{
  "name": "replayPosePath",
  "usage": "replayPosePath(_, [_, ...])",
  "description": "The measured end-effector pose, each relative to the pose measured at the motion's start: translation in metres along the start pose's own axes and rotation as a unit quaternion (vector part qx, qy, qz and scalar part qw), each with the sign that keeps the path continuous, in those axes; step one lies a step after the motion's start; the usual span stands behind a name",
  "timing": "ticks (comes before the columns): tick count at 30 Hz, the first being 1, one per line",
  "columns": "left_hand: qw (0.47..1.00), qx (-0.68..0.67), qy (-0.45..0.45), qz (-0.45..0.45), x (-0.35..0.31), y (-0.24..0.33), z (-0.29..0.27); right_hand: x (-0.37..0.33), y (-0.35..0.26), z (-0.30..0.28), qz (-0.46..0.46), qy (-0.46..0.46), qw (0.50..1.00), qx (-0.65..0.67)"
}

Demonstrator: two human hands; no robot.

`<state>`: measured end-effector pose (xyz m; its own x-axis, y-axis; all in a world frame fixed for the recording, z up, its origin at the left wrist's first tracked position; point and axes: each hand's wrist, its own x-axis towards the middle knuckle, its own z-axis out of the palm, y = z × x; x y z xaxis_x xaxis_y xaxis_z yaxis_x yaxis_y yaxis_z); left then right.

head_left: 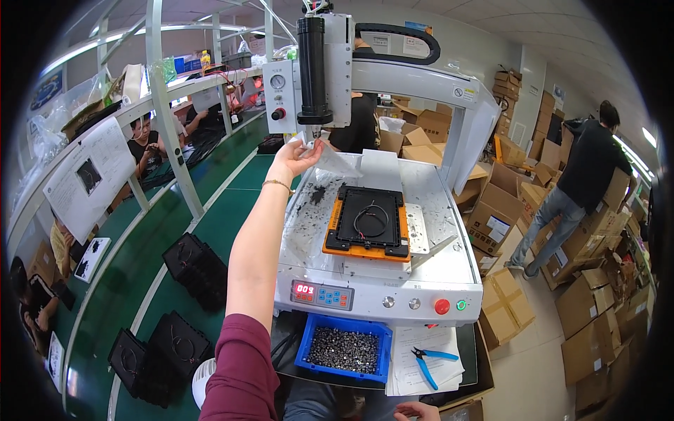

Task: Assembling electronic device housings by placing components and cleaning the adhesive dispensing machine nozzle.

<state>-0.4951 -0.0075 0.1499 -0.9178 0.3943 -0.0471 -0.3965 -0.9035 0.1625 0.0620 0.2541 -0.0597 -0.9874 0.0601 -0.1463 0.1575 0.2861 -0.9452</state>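
The left hand [300, 157] is raised at the white machine [382, 277], and its fingers pinch a thin sheet [338, 164], which is half clear and whitish; I cannot tell whether it is plastic or paper. The sheet has its long axis running from about 10 o'clock to 4 o'clock, and its loose end points to 4 o'clock. Seen from the left hand, most of the sheet lies between 3 and 4 o'clock, and a small part shows at the fingertips, near the lower end of the black tube [313, 70].

Between 4 and 5 o'clock from this hand, well apart from it, a black tray [354, 210] rests in an orange holder [331, 228]; a thin cable [387, 219] lies in a loop on the tray.

The right hand [415, 411] is cut by the lower edge, so I cannot tell its state. The blue pliers [425, 372] lie near it, toward 1 o'clock.
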Motion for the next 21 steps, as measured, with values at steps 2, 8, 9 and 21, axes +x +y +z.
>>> replayPosePath(2, [0.999,0.003,0.025,0.03,-0.002,-0.005,0.004,-0.001,-0.001,-0.001,0.005,-0.001,1.0,-0.005])
replayPosePath(8, [0.999,-0.029,-0.018,0.02,0.001,-0.009,-0.009,-0.002,0.003,-0.001,0.008,0.001,1.0,0.002])
replayPosePath(9, [0.999,-0.015,-0.033,0.04,0.008,-0.008,-0.016,-0.002,0.003,0.0,0.007,-0.001,1.0,0.006])
replayPosePath(21, [0.992,-0.014,-0.067,0.104,0.034,-0.029,-0.03,-0.002,0.015,-0.003,-0.002,-0.009,1.0,0.023])
